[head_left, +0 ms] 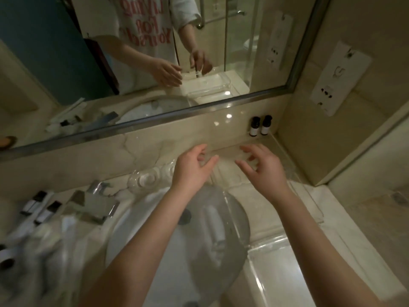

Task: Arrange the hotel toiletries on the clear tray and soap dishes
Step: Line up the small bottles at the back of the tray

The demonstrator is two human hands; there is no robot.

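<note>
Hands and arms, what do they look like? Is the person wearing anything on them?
Nothing covers them: no sleeves, gloves or watch show near the left hand or the right hand, and I can make out no rings. The mirror shows a white short-sleeved T-shirt with pinkish-red lettering.

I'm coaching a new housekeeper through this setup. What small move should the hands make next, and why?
Likely reach the right hand to the two black-capped bottles standing in the corner and bring one into the clear tray. The right hand and the left hand hover over the tray, apparently holding nothing, and those bottles are the nearest toiletries.
</note>
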